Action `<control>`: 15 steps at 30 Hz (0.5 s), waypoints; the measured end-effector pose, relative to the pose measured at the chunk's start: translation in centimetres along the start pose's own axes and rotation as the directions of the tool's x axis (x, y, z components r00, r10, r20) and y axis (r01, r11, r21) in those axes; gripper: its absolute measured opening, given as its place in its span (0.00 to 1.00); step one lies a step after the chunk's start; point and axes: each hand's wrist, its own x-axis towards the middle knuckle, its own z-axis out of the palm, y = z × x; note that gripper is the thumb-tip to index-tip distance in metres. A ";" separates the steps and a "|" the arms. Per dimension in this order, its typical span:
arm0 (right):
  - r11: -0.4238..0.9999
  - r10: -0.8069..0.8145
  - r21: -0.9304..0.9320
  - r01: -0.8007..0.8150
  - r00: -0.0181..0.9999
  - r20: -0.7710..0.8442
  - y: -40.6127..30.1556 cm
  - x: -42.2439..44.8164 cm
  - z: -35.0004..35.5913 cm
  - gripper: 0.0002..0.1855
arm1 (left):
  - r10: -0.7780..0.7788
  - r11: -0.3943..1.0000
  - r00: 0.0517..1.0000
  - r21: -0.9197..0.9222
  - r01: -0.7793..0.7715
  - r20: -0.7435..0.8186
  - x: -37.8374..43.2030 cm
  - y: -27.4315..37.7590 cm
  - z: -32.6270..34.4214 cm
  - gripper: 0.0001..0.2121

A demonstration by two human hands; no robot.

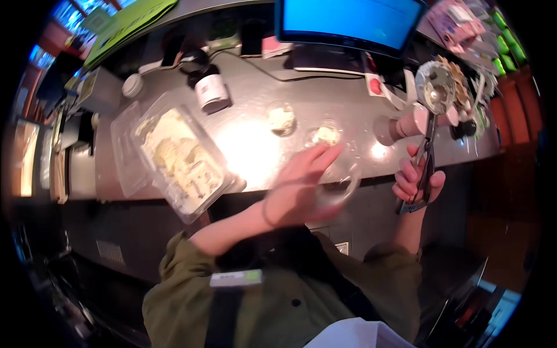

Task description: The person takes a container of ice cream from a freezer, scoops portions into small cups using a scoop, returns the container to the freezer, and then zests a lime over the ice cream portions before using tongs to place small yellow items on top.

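Blurred by motion, my left hand (292,187) reaches over the counter's front edge with fingers and thumb around a clear plastic cup (350,187). Its contents cannot be made out. Just past my fingertips, a pale scoop of ice cream (326,134) sits in what looks like a clear cup. A second clear cup with ice cream (281,119) stands to its left. On the right, my right hand (411,178) grips the handle of a metal ice cream scoop (435,89), bowl upward and smeared with ice cream. A partly dug-out tub of pale ice cream (182,158) lies to the left.
A clear lid (125,150) lies by the tub. Behind stand a dark bottle with a white label (212,91) and a small white-lidded jar (132,85). A monitor (350,21) occupies the back, with a black cable (300,79) before it. Pink cups (411,124) lie right.
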 end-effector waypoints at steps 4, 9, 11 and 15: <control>0.961 0.275 -0.013 -0.275 0.961 0.024 4.6 7.1 0.4 0.41 | -0.331 0.815 0.940 -0.478 0.329 0.081 -12.3 2.7 -12.2 0.50; 0.390 0.606 -0.707 -0.591 0.742 -0.286 14.1 17.3 1.2 0.25 | -0.680 0.493 0.703 -0.840 0.226 -0.210 -20.2 4.2 -15.5 0.61; -0.023 0.550 -0.887 -0.461 0.736 -0.396 18.9 20.1 1.6 0.27 | -0.679 0.585 0.634 -0.795 0.160 -0.371 -22.3 4.2 -15.9 0.61; -0.393 0.542 -0.847 -0.358 0.654 -0.528 23.1 23.0 1.2 0.25 | -0.655 0.725 0.483 -0.662 0.188 -0.581 -25.4 3.5 -19.0 0.62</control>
